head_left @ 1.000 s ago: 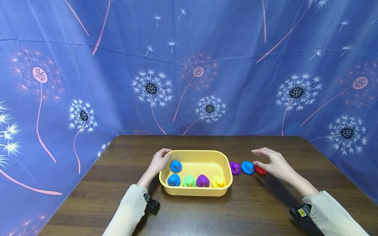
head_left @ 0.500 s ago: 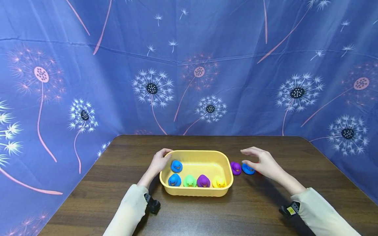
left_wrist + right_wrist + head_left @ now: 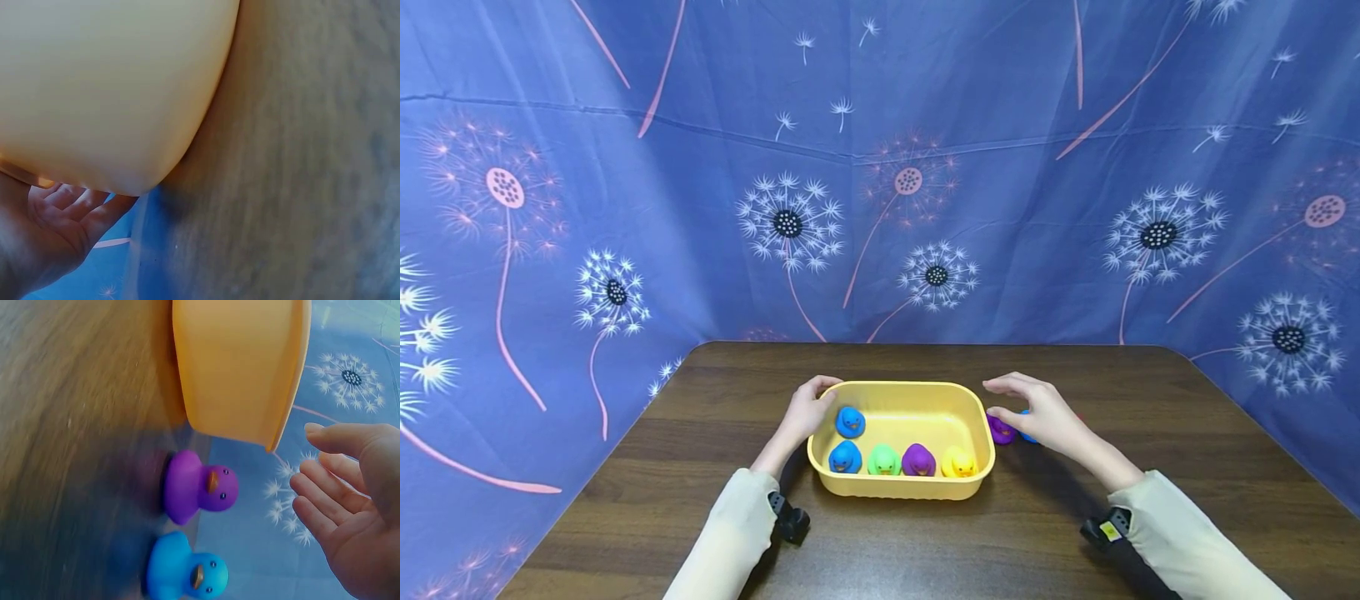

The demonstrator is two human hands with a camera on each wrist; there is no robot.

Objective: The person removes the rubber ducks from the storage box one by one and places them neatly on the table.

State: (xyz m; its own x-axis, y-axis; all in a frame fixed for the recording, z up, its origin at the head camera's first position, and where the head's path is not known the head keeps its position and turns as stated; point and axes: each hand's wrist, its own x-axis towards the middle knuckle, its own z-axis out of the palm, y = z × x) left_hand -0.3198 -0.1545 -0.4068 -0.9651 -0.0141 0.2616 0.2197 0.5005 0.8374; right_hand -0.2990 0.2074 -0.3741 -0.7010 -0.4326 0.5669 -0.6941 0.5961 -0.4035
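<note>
My left hand (image 3: pixel 806 414) grips the left rim of a yellow plastic tub (image 3: pixel 898 487); in the left wrist view its fingers (image 3: pixel 103 215) lie against the tub's outer wall. Inside the tub sit two blue rubber ducks (image 3: pixel 846 457), a green duck (image 3: pixel 883 460), a purple duck (image 3: pixel 918 460) and a yellow duck (image 3: pixel 958 462). My right hand (image 3: pixel 1047 417) hovers with fingers apart, holding nothing, near another purple duck (image 3: pixel 194 487) just right of the tub. Beside that duck stands a blue duck (image 3: pixel 187 569), partly hidden by the hand in the head view.
Everything stands on a dark brown wooden table (image 3: pixel 880 550). Behind it hangs a blue cloth (image 3: pixel 1037 200) with a dandelion print. Only a speck of the red duck (image 3: pixel 1081 417) shows behind my right hand.
My right hand has moved left, from above the red duck past the blue duck to the purple one beside the tub. The left hand and the tub have stayed put.
</note>
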